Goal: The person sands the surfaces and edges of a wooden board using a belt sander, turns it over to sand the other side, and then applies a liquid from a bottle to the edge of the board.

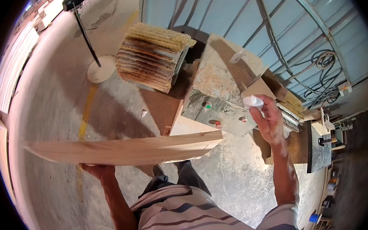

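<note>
A long pale wooden board [127, 151] lies across in front of my body, its face showing wood grain. My left hand [98, 170] grips its lower edge near the left part, with the fingers partly hidden behind the wood. To the right of the board, my raised right hand [269, 120] pinches a small white rounded object [253, 101] between thumb and fingers; its exact kind does not show. That object is just above the corner of a machine's control panel [217, 113], which has one green and two red buttons.
A large bristled roller [153, 55] sticks out from the machine's left side. A black stand with a round base [101, 69] is at the far left. Coiled cables [326, 60] hang by the corrugated metal wall [236, 10]. Another bristled roller [291, 104] is behind my right hand.
</note>
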